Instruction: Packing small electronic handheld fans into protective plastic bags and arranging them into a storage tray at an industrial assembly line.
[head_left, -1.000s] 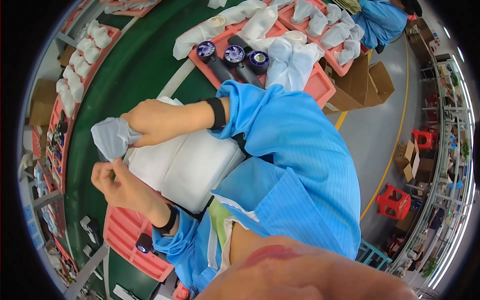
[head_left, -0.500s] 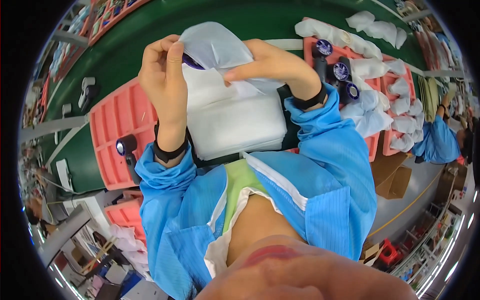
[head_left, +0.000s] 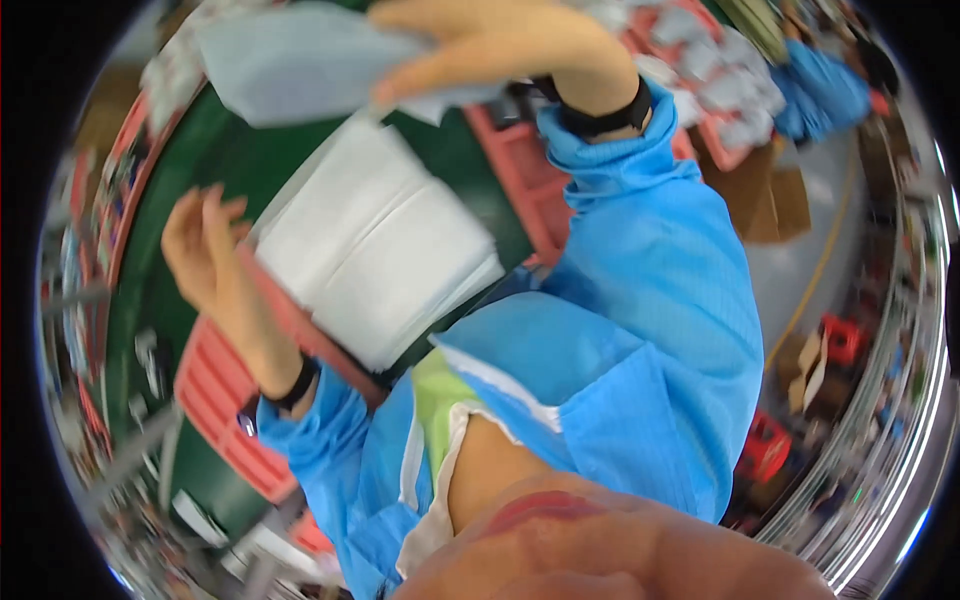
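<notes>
At the top of the view my right hand (head_left: pixel 490 45) grips a whitish translucent bag (head_left: pixel 290 70) between thumb and fingers. The bag stretches leftward from the hand; whatever is inside does not show now. My left hand (head_left: pixel 208 250) is empty, off the left side of the stack of white bags (head_left: pixel 385 260). Its fingers are loosely bent and apart, somewhat smeared by motion. The stack lies in front of me, a little askew, its upper sheets slightly fanned out.
A pink ribbed tray (head_left: pixel 235 410) lies on the green tabletop (head_left: pixel 240 160) at the left. Another pink tray (head_left: pixel 530 190) is at the right, with white-wrapped items (head_left: pixel 740 95) beyond it. A cardboard box (head_left: pixel 765 200) and a person in blue (head_left: pixel 825 95) are farther right.
Both hands were on the bag, with a purple-rimmed part showing at its mouth. My left hand has let go and moved down-left; my right has carried the bag up. The whole view has turned.
</notes>
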